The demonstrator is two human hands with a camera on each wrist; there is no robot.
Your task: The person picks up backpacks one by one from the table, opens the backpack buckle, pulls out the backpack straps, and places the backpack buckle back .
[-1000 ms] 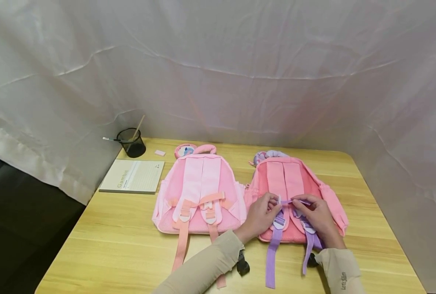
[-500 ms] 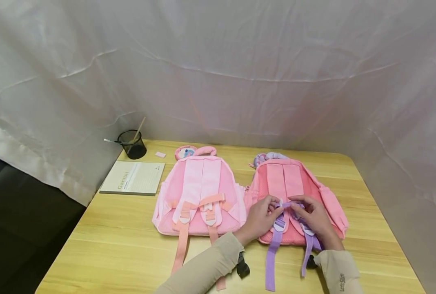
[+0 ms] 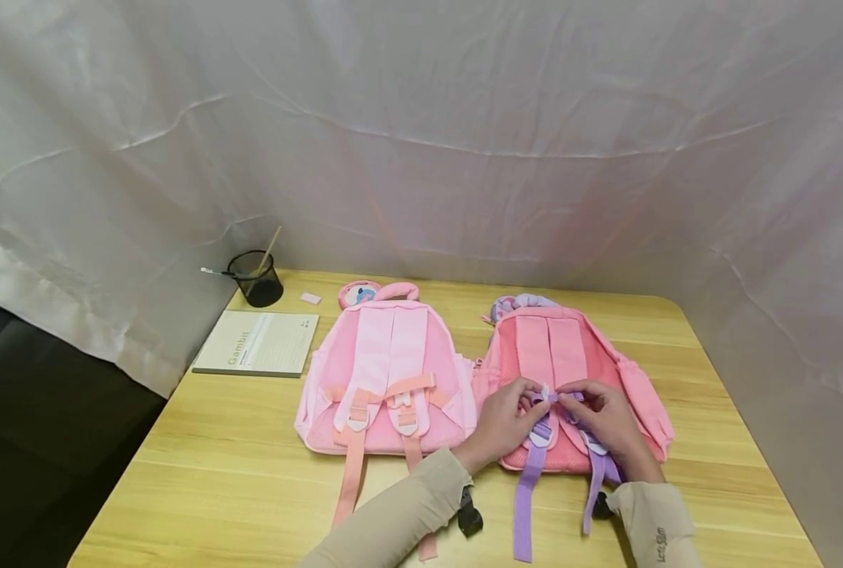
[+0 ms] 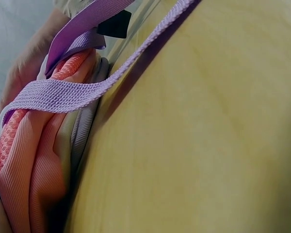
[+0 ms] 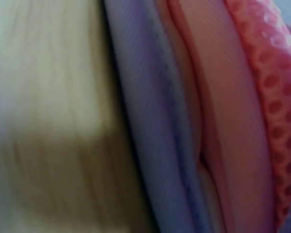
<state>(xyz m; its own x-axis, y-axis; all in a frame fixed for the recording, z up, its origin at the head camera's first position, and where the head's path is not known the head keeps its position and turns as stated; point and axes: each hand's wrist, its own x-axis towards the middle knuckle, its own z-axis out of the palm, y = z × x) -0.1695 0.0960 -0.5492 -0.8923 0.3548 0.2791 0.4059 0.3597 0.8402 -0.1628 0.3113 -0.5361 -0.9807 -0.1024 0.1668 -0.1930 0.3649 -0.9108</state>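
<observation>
A coral-pink backpack [image 3: 569,347] lies with its back panel up, its purple webbing straps [image 3: 528,505] trailing toward the near table edge. Over its shoulder straps, my left hand [image 3: 504,418] pinches a small white buckle [image 3: 545,391] on a thin purple strap. My right hand [image 3: 609,418] pinches that purple strap just to the right, fingertips close to the buckle. Fingers partly hide where buckle and strap meet. In the left wrist view, a purple strap [image 4: 58,97] loops over the bag's edge. The right wrist view shows only the bag's side [image 5: 233,121] and the table.
A lighter pink backpack [image 3: 375,347] with orange straps lies beside it on the left. Further left are a notebook [image 3: 272,343], an eraser [image 3: 311,299] and a black mesh pen cup [image 3: 258,292]. Grey fabric [image 3: 464,158] hangs around the wooden table [image 3: 201,473].
My right hand has moved slightly left, bringing its fingertips closer to the left hand's. The strap stretch between the hands has shortened, and the buckle has tilted and shifted slightly right.
</observation>
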